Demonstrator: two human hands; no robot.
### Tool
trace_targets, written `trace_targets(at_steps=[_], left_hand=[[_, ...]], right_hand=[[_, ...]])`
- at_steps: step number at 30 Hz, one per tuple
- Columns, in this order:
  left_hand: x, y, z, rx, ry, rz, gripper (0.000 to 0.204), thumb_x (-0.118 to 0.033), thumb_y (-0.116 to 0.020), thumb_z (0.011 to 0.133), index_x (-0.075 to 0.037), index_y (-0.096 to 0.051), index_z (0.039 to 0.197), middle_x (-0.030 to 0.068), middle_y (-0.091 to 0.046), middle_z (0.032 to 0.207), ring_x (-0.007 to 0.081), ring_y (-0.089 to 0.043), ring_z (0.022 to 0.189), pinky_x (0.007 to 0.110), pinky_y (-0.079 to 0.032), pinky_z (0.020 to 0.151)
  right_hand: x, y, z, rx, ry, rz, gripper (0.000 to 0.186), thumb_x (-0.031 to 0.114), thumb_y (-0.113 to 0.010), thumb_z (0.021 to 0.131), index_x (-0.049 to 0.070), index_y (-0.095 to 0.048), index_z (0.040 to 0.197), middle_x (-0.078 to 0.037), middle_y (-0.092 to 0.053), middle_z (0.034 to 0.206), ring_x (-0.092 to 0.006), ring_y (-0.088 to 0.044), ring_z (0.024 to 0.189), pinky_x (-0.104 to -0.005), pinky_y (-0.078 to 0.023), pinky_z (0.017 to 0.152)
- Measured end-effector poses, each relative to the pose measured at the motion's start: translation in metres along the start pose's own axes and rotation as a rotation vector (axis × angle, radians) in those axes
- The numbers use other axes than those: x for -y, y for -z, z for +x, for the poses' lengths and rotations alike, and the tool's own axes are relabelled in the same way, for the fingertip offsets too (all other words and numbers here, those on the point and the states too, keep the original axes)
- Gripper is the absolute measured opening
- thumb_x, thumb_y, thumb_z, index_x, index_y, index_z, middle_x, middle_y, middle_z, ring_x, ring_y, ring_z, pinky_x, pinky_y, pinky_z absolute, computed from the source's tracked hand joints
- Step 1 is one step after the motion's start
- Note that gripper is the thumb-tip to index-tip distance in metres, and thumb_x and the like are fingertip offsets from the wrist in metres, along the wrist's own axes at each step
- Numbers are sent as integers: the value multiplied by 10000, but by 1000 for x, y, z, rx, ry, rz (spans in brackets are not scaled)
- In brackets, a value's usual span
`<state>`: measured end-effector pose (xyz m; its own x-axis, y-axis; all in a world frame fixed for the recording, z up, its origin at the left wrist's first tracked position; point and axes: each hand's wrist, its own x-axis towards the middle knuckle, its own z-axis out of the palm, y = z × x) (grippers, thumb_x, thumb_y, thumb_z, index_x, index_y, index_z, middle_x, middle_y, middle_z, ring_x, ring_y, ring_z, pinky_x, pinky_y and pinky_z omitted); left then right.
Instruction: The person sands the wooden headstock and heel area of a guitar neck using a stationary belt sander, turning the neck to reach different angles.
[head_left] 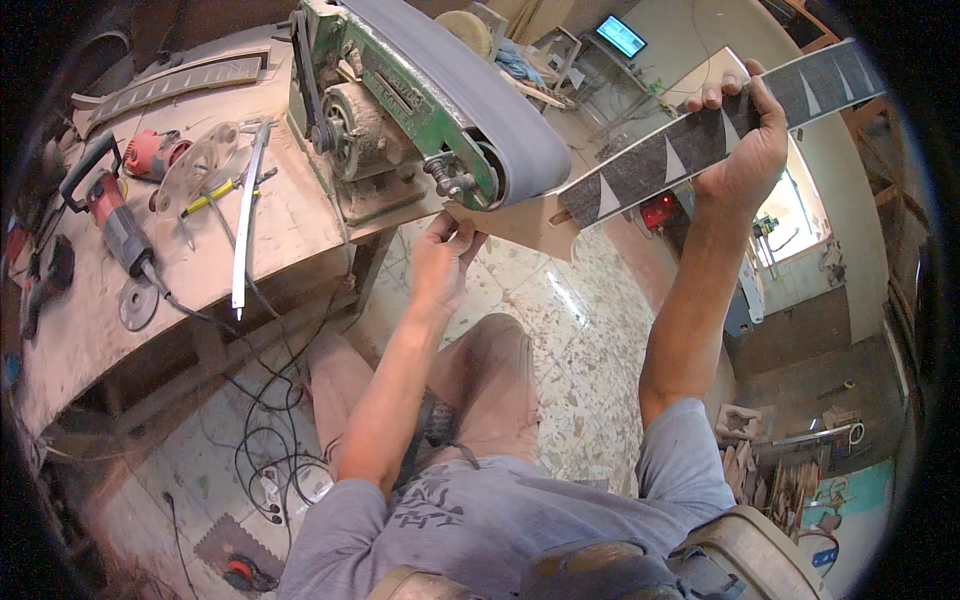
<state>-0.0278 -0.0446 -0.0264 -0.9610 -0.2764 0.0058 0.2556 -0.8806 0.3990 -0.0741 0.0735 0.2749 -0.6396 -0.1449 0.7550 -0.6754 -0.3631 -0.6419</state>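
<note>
My right hand [745, 150] is wrapped around the long neck of a guitar, its fingers curling over the far edge. The dark fretboard [645, 162] carries pale, pointed fin-shaped inlays and light edges. At the neck's lower left end, the bare tan wooden body [525, 226] shows only in part beneath the front roller of a green belt sander [400, 100]. My left hand [445, 260] pinches the body's near edge just under the sander. The grey sanding belt [470, 80] hides the rest of the body, and whether the two touch cannot be made out.
A dusty workbench [90, 345] at left holds an angle grinder [118, 215], a red power tool [155, 155], a metal ruler [248, 220] and a curved slatted wooden piece [175, 88]. Black cables [265, 400] hang to the floor. A lit screen [621, 37] stands at the back.
</note>
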Motion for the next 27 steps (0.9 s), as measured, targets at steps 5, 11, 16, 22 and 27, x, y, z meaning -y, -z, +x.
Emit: trace_targets(at_steps=[5, 11, 16, 22, 27], left_hand=[[-4, -22, -12, 65, 12, -45, 223, 33, -533, 942, 73, -563, 1160, 106, -565, 1160, 195, -578, 1044, 357, -490, 1029], [0, -48, -21, 108, -23, -71, 242, -10, -554, 953, 87, -551, 1175, 123, -570, 1167, 214, -582, 1072, 357, -500, 1025], [-7, -75, -35, 114, 17, -75, 306, -88, -591, 959, 86, -541, 1205, 128, -574, 1181, 200, -586, 1085, 329, -507, 1013], [-5, -88, -45, 148, -4, -52, 412, -174, -632, 946, 93, -527, 1242, 155, -598, 1202, 200, -602, 1084, 316, -493, 1010], [-7, -92, -54, 191, 45, -59, 418, -173, -636, 939, 75, -523, 1256, 133, -594, 1246, 217, -565, 1151, 355, -432, 1057]], right_hand=[[21, 15, 18, -7, 42, -54, 253, 133, -510, 929, -20, -489, 1128, -106, -547, 795, -217, -549, 692, -379, -498, 661], [57, 36, 39, 86, 42, -44, 273, 134, -520, 919, -37, -481, 1128, -111, -524, 843, -226, -527, 725, -385, -461, 688], [86, 40, 44, 146, 29, 8, 246, 85, -510, 925, -66, -474, 1116, -109, -468, 873, -225, -485, 765, -375, -433, 722], [108, 52, 55, 240, -16, 70, 242, 54, -513, 913, -73, -475, 1116, -113, -454, 880, -228, -472, 773, -374, -422, 732], [127, 59, 55, 318, -65, 119, 276, 61, -509, 920, -82, -456, 1149, -124, -462, 901, -227, -473, 791, -377, -410, 742]])
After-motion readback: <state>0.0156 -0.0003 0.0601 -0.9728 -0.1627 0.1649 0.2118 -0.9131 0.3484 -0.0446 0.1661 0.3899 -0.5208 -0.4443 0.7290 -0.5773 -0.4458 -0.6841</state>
